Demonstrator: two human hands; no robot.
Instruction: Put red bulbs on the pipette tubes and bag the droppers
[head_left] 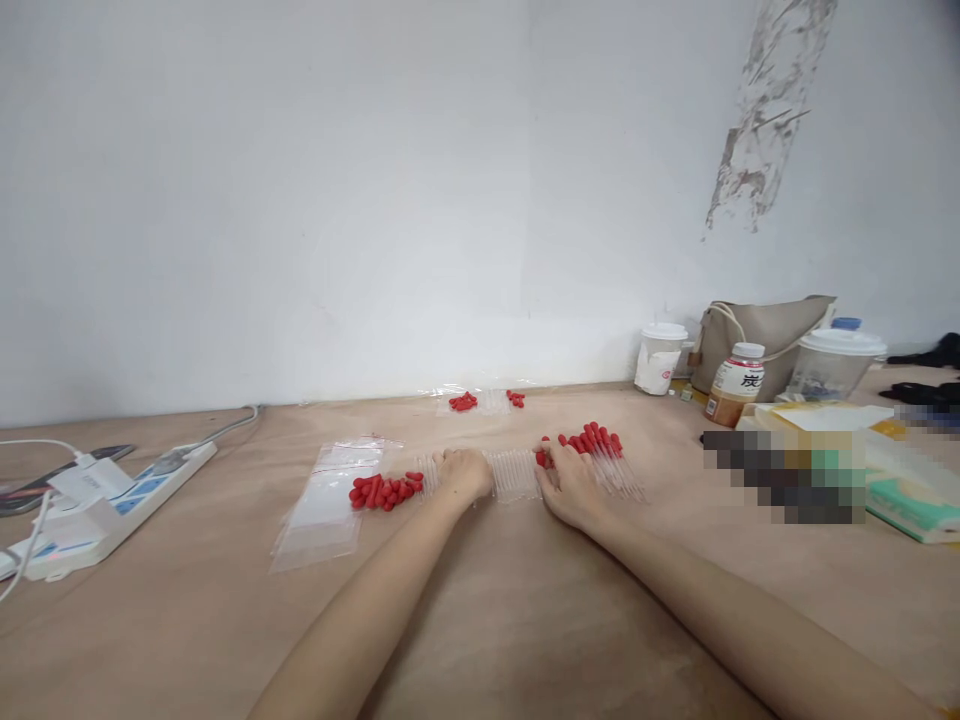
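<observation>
My left hand [465, 472] and right hand [568, 485] rest fingers-down on row of clear droppers [514, 474], mid counter [525, 620], one at each end. Grip: cannot tell. Red bulbs [384, 490] heaped just left; red-capped droppers [600, 450] right. Plastic bags [330, 500] further left.

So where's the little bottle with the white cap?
In the head view, the bottle stands on the right, by the wall, between the white cup and the lidded plastic tub.
</observation>
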